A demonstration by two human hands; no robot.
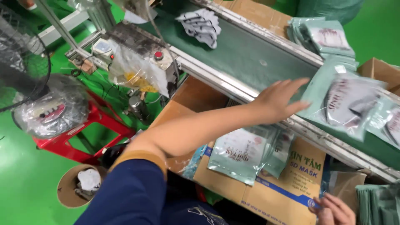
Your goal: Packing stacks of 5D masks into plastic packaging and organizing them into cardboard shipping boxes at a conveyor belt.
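— Two hands showing; where's your left hand (280, 100)?
— Centre right, fingers spread and holding nothing, flat over the belt edge beside a teal mask pouch (343, 104); that keeps it within reach.
— Your right hand (333, 210)?
— Bottom right, by the cardboard box (287, 183); I cannot tell its grip.

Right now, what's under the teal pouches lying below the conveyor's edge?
The teal plastic pouches lie on a brown cardboard box with blue print. The left hand reaches across above them. What the box holds is covered.
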